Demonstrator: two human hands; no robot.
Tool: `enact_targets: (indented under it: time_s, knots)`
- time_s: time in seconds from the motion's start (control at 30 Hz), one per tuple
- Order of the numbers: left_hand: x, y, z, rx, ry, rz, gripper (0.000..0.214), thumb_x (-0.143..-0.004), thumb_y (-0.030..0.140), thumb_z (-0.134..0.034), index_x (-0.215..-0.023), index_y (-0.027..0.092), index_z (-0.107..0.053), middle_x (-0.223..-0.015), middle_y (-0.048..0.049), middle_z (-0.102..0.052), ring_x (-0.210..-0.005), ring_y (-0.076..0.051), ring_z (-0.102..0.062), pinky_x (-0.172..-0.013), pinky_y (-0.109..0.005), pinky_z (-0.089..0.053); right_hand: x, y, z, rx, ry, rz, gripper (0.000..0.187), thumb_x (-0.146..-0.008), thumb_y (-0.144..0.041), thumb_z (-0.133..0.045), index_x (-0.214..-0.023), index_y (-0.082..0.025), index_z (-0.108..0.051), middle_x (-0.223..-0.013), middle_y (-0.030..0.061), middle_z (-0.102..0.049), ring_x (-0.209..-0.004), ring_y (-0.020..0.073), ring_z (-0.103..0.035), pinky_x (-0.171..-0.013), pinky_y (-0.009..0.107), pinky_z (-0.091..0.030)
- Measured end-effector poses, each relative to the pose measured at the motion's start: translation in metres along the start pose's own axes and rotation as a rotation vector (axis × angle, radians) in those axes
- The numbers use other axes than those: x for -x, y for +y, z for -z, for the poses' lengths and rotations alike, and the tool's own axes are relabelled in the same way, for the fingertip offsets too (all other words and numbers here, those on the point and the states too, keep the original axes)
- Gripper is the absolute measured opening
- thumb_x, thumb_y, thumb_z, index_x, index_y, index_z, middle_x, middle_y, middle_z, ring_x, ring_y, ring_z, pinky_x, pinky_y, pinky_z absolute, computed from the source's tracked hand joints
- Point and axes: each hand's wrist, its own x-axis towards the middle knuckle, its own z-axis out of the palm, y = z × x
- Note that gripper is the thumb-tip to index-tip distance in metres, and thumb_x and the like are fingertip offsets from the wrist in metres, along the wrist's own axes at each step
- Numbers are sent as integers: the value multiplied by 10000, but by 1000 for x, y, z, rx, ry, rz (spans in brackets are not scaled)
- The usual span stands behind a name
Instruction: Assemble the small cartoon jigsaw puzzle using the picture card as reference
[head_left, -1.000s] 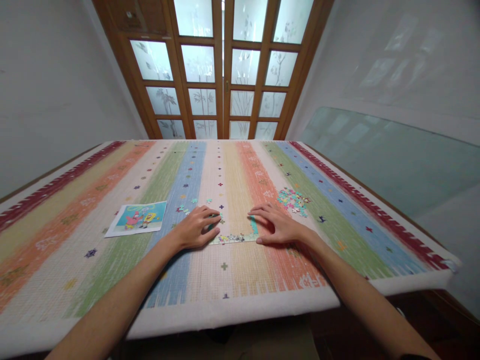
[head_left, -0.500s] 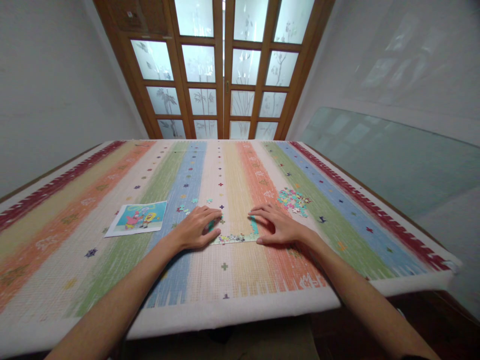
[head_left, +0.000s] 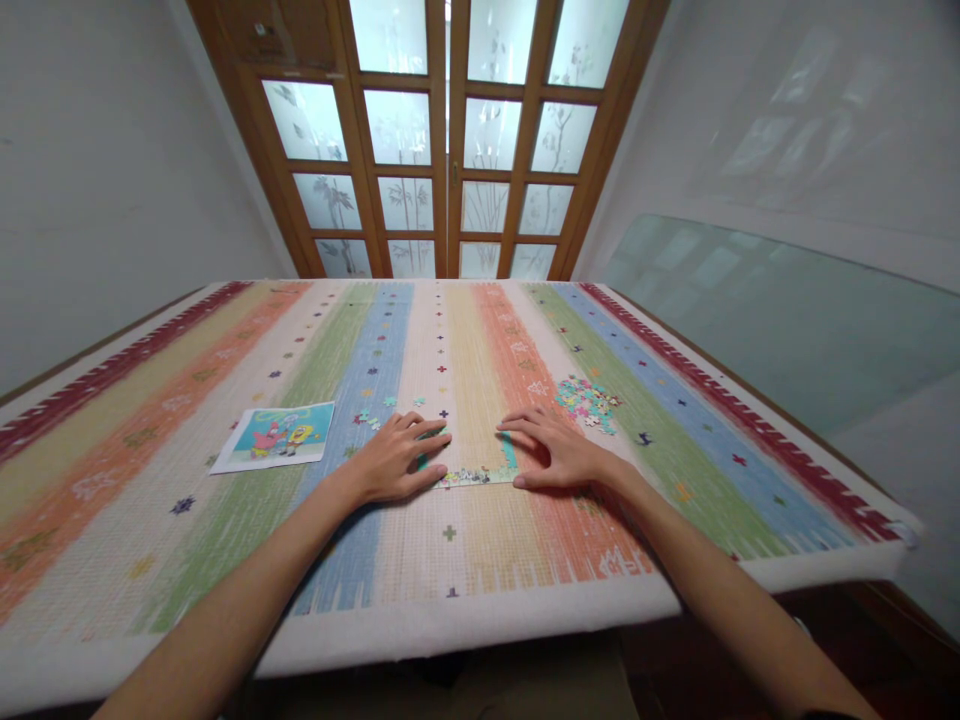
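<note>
A joined strip of jigsaw pieces [head_left: 480, 474] lies on the striped cloth between my hands, with a short teal column rising at its right end. My left hand [head_left: 397, 460] rests flat on the strip's left end, fingers stretched over a few teal pieces. My right hand [head_left: 559, 450] lies flat at the strip's right end, fingers spread and pointing left. Neither hand grips anything that I can see.
A heap of loose puzzle pieces [head_left: 586, 398] lies beyond my right hand. A few stray pieces [head_left: 375, 412] sit beyond my left hand. A cartoon reference picture [head_left: 276, 436] lies to the left. The striped tablecloth [head_left: 225, 520] covers the table; glass-paned wooden doors [head_left: 450, 140] stand behind.
My left hand has slid slightly to the right along the strip. The right hand has stayed put.
</note>
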Motion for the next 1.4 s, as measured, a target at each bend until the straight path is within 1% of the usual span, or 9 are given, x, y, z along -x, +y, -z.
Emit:
enact_targets:
  time_s: [0.17,0.4,0.7,1.07,1.17,1.33,1.4]
  knots:
    - [0,1,1,13,2,-12,451,-1020,516,-464,-1335,229,-612,-1438,-130,-597,-1186,-338,-552,-994,-519,-417,0,0,0,2,2,1,731,-821,-533,-766,-1466,-273,-540,-1422,121,-576,-1341,346,-491,-1179,592,-332]
    - [-1,2,2,36,16,-16,443,-1004,511,-495,-1334,234,-598,-1422,-126,-603,-1190,-329,-552,-1014,-507,-416,0,-1,1,12,1,-3,735,-817,-523,-770,-1470,-278,-539,-1421,123,-572,-1326,352,-497,-1163,593,-353]
    - [0,0,-1,31,14,-10,458,-996,515,-518,-1339,221,-595,-1438,-134,-586,-1196,-336,-537,-1032,-520,-418,0,0,0,3,-1,0,730,-820,-549,-762,-1448,-241,-551,-1416,144,-575,-1332,343,-503,-1180,605,-324]
    - [1,0,-3,31,22,-1,468,-989,534,-521,-1342,237,-601,-1455,-136,-576,-1191,-352,-537,-1017,-541,-425,0,1,-3,1,16,-8,733,-805,-555,-773,-1442,-264,-559,-1423,136,-567,-1319,353,-513,-1180,636,-304]
    - [1,0,-3,35,34,-3,463,-987,529,-521,-1337,237,-602,-1432,-128,-589,-1187,-350,-541,-1019,-535,-426,0,2,-3,2,14,-14,732,-804,-544,-775,-1449,-280,-554,-1424,127,-566,-1321,354,-510,-1184,638,-301]
    - [1,2,0,42,32,-16,456,-991,520,-512,-1330,228,-602,-1422,-134,-589,-1201,-348,-538,-1020,-526,-433,1,1,-3,0,16,-15,738,-800,-563,-780,-1441,-272,-559,-1430,131,-564,-1316,347,-517,-1189,626,-300]
    - [1,2,1,47,26,-12,466,-992,506,-521,-1357,224,-587,-1430,-141,-584,-1210,-344,-544,-1025,-522,-434,1,1,-3,2,16,-18,738,-798,-561,-783,-1441,-274,-560,-1432,128,-566,-1323,347,-513,-1192,623,-300]
